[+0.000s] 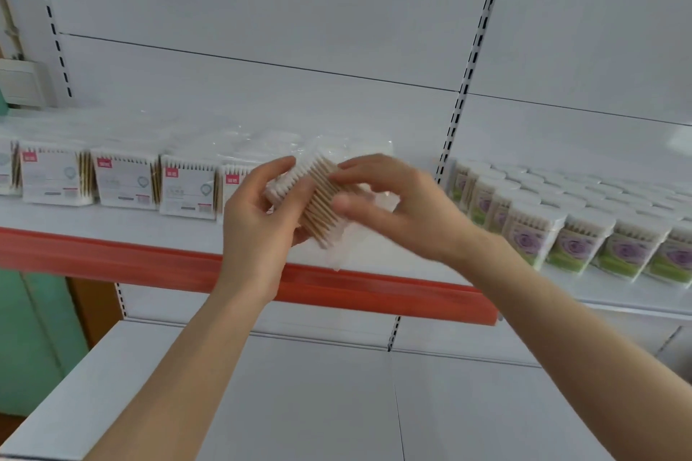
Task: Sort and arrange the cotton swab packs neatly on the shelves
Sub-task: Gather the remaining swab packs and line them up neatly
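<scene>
Nearest you, low in the frame: the bare white lower shelf [262, 385], both forearms reaching over it.

Centre frame: the swab pack [318, 198] is held in the air between your two hands, in front of the upper shelf's red rail [112, 254] and not yet set down.
- left hand [258, 221]: fingers curled round the pack's left side, thumb up at its top edge.
- right hand [393, 206]: fingers laid over the upper right edge, thumb on the face. It reads as a pinch (motion blur here, so take that loosely).

Axis: the pack lies tilted, with the run of wooden sticks slanting from upper centre down toward lower centre and the white tips toward your left hand.

Beyond, on the upper shelf [374, 262]: the labelled packs [127, 183] stand upright, faces out, in a row running from the frame's left edge to behind your left hand. The rose-print tubs [561, 236] fill the right bay.

Judgement: the open spot lies straight behind the pack. Your left hand is nearer the row's end, so square the pack upright first, then push it away from you.
</scene>
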The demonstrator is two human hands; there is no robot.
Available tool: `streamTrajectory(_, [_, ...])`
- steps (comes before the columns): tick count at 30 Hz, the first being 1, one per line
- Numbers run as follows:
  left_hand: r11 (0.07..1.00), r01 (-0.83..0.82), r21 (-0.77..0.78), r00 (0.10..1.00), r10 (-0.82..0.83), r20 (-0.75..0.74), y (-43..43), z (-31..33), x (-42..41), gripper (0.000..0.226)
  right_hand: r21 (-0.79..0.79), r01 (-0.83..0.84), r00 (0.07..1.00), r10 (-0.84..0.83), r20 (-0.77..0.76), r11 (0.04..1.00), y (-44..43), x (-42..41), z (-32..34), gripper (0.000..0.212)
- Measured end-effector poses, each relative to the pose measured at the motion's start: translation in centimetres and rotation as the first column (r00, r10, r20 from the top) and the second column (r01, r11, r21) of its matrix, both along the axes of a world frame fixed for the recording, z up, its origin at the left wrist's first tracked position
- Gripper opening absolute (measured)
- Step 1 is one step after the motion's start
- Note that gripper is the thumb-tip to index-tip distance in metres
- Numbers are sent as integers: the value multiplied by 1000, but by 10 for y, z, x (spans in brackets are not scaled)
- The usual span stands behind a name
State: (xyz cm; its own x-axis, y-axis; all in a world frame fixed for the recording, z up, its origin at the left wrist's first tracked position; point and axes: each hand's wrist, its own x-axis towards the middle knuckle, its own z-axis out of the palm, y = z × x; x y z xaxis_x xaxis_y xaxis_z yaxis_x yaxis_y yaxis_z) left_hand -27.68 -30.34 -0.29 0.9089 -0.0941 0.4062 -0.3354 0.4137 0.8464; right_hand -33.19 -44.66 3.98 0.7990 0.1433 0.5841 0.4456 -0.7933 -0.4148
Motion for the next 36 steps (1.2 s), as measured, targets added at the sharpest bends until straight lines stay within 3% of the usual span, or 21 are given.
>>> streamTrajectory(2, [994,97,-59,993,-100,-57,-1,3,-2,18,-138,24,976,-53,-213,990,-2,-5,-5,80])
streamTrajectory(4, [972,207,-115,970,-219,-103,-1,6,-4,18,-226,43,956,-105,-273,973,-6,-7,-8,95])
streamTrajectory(6, [953,278,-122,950,-292,-115,1,5,-5,16,-158,80,977,-109,-181,984,-8,-6,-5,78])
streamTrajectory(9, [961,269,57,963,-269,-9,3,1,-7,17,125,107,989,-93,-114,986,-10,-6,6,24])
streamTrajectory(12, [942,106,318,969,-169,178,6,-1,-9,19,237,170,980,-140,-140,957,-13,-3,13,21])
streamTrajectory(14, [926,35,376,973,-117,199,5,-3,-8,19,353,135,977,-64,-204,926,-15,-3,13,16])
streamTrajectory(17, [891,-81,448,965,-43,258,2,-9,-4,41,432,74,967,40,-250,899,-24,-3,12,12])
streamTrajectory(19, [807,-281,520,906,44,420,0,-17,-1,47,409,107,973,-10,-233,906,-34,0,13,13])
streamTrajectory(22, [622,-582,523,726,107,679,1,-37,4,46,337,247,966,-204,-159,908,-55,6,17,13])
streamTrajectory(25, [522,-667,532,641,38,767,0,-63,10,42,259,341,935,-297,-194,904,-71,18,11,18])
streamTrajectory(29, [488,-714,502,593,42,804,-3,-78,15,38,117,374,906,-336,-256,920,-70,41,-5,20])
streamTrajectory(36, [502,-722,477,579,61,813,-5,-79,14,38,-33,449,877,-448,-172,893,-57,63,-20,40])
